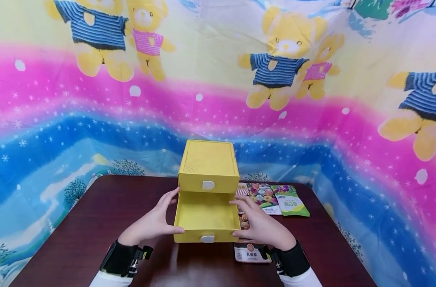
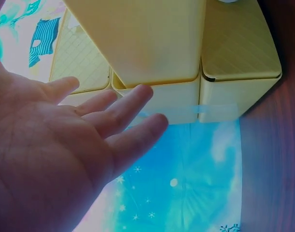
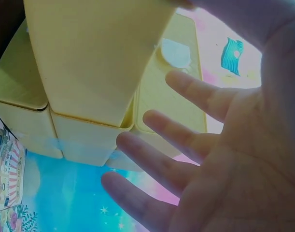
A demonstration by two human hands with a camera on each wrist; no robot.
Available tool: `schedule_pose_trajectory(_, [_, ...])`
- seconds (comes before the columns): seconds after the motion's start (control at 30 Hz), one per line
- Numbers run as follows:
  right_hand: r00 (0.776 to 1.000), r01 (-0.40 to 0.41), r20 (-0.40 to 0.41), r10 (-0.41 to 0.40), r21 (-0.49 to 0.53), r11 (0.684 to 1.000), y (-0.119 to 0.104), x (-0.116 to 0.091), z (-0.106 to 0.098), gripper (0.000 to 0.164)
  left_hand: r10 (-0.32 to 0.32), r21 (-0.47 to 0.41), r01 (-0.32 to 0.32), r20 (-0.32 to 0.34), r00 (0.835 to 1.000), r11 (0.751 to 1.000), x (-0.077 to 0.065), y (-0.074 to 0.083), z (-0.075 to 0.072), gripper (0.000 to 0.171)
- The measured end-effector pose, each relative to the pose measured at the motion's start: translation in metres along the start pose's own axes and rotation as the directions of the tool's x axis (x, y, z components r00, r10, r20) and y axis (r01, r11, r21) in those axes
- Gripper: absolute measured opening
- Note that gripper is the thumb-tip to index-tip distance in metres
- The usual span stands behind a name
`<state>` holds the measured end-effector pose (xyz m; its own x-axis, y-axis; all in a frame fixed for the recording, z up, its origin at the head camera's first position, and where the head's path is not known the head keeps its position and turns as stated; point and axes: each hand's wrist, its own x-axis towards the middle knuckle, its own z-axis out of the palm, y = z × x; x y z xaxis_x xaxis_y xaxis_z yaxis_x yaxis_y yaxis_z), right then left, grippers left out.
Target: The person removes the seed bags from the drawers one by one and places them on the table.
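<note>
A yellow drawer cabinet [image 1: 209, 157] stands on the table, with its middle drawer [image 1: 208, 213] pulled far out and nothing visible inside. My left hand [image 1: 155, 219] is at the drawer's left side, thumb at the front left corner and fingers spread back toward the cabinet. On the other side, my right hand [image 1: 259, 223] has its thumb against the front right corner, its fingers reaching back along the side. Both wrist views show the fingers extended and spread beside the drawer wall [image 3: 89, 58]. The top drawer's front with its white handle [image 1: 208, 185] sits flush above.
Several flower packets lie on the right: a green and white one [image 1: 291, 201], one with colourful blooms [image 1: 262, 195], and one near the front [image 1: 252, 253], partly behind my right wrist. A printed cloth [image 1: 200, 79] hangs behind the dark wooden table [image 1: 96, 223].
</note>
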<state>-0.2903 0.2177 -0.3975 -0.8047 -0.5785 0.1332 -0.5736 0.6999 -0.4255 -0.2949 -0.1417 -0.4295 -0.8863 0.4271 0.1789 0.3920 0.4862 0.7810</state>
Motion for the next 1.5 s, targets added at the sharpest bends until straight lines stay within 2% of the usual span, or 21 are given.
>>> schedule_pose_trajectory(0.3, [0.993, -0.102, -0.056, 0.103, 0.035, 0.994, 0.005, 0.009, 0.003, 0.079, 0.030, 0.050, -0.024, -0.119, 0.992, 0.998, 0.006, -0.004, 0.003, 0.110])
schedule_pose_trajectory(0.63, [0.977, -0.136, -0.159, 0.139, 0.029, 0.990, 0.010, 0.015, 0.010, 0.075, 0.039, 0.045, -0.029, -0.242, 0.970, 0.999, 0.014, -0.007, 0.009, 0.094])
schedule_pose_trajectory(0.97, [0.950, -0.199, -0.224, 0.218, 0.106, 0.974, 0.016, 0.022, 0.022, 0.074, 0.058, 0.052, -0.043, -0.360, 0.931, 0.998, 0.019, -0.015, 0.017, 0.079])
schedule_pose_trajectory(1.17, [0.927, -0.220, -0.276, 0.254, 0.150, 0.964, 0.021, 0.029, 0.034, 0.063, 0.065, 0.041, -0.053, -0.418, 0.906, 0.998, 0.021, -0.019, 0.021, 0.069])
schedule_pose_trajectory(1.33, [0.901, -0.218, -0.338, 0.271, 0.186, 0.958, 0.024, 0.036, 0.041, 0.052, 0.082, 0.028, -0.078, -0.464, 0.882, 0.997, 0.026, -0.024, 0.024, 0.062])
schedule_pose_trajectory(1.5, [0.888, -0.200, -0.375, 0.266, 0.206, 0.958, 0.028, 0.040, 0.047, 0.053, 0.096, 0.034, -0.091, -0.502, 0.860, 0.995, 0.032, -0.027, 0.026, 0.056])
